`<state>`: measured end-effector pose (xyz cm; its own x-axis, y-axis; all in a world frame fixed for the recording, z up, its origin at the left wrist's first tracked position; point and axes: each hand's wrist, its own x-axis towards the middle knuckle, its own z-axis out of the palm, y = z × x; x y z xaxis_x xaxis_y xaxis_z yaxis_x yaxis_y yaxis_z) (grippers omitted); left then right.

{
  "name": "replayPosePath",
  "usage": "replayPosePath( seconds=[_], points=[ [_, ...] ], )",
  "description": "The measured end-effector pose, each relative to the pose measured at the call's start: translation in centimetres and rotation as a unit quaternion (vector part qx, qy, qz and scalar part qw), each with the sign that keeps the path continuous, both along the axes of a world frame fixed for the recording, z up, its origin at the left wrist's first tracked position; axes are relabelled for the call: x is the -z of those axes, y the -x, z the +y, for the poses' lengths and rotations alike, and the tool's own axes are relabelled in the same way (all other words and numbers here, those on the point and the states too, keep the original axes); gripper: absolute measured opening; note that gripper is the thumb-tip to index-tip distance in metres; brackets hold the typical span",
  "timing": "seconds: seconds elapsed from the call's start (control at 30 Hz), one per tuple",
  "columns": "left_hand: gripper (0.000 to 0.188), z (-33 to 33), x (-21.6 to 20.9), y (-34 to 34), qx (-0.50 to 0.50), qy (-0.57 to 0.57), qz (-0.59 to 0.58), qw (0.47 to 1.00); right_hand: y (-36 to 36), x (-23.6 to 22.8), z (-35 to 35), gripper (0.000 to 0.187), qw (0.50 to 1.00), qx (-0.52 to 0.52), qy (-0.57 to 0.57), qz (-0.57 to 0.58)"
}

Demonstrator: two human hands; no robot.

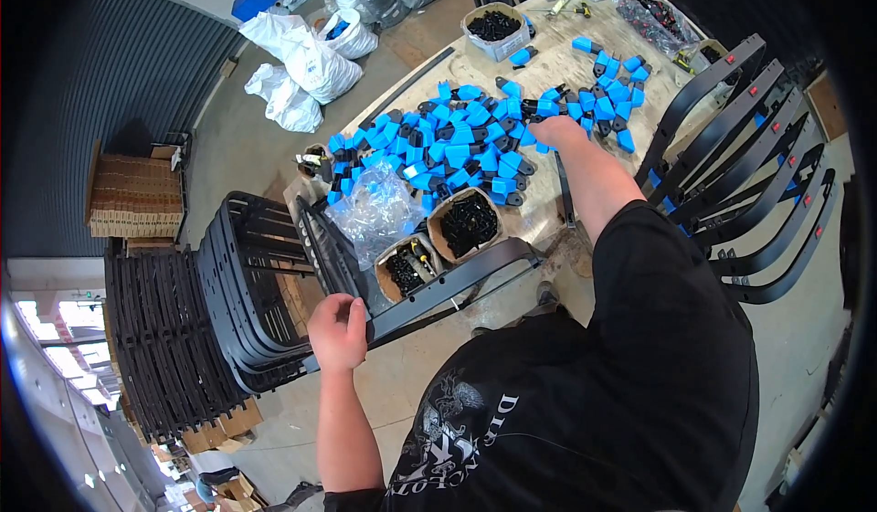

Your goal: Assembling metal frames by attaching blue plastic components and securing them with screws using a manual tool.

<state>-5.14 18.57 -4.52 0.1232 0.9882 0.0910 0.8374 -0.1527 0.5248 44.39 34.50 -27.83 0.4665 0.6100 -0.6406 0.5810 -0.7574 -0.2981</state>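
Note:
My left hand point(337, 331) is curled around the dark grey bar of a curved metal frame point(438, 285) lying along the near edge of the table, its thumb on top. My right hand point(559, 133) reaches across to the right side of a heap of blue and black plastic parts point(448, 142). Its fingertips are at the blue pieces there, but the back of the hand mostly hides the fingers. Between my hands stand a box of small black parts point(469, 223) and another box point(406, 268) holding black pieces and a yellow-handled tool. A clear plastic bag point(376, 209) lies beside them.
Curved black frames point(749, 174) stand in a row at the right, and more frames point(239, 284) are stacked at the left. A box of black pieces point(496, 30) sits on the table's far edge. White sacks point(315, 60) and stacked cardboard point(137, 197) occupy the floor beyond.

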Motion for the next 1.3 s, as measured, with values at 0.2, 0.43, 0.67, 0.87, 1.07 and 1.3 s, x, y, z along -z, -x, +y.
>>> replayPosePath(
  seconds=[0.2,0.43,0.67,0.87,1.07,1.3],
  points=[
    [0.018,0.1,0.3,0.2,-0.011,0.002,0.001,1.0,-0.4,-1.7,-0.6,0.068,1.0,-0.001,-0.009,-0.004],
    [0.018,0.2,0.2,0.2,-0.009,0.031,0.008,0.999,-0.4,-1.4,-0.2,0.073,1.0,0.017,-0.001,0.01],
    [0.02,0.2,-0.2,-0.3,-0.01,0.033,0.008,0.999,-0.3,-2.9,-2.0,0.068,1.0,-0.008,0.0,-0.008],
    [0.02,0.1,-0.2,-0.2,-0.018,0.04,0.006,0.999,0.5,-2.6,-2.3,0.068,0.997,0.066,-0.041,-0.016],
    [0.02,0.2,0.2,0.2,-0.006,0.04,0.001,0.999,-1.1,-1.3,-2.5,0.066,0.978,0.171,-0.115,0.029],
    [0.016,-0.6,0.6,1.0,0.008,-0.011,-0.041,0.999,0.8,-4.8,-12.9,0.041,0.699,0.225,-0.2,0.649]
  ],
)
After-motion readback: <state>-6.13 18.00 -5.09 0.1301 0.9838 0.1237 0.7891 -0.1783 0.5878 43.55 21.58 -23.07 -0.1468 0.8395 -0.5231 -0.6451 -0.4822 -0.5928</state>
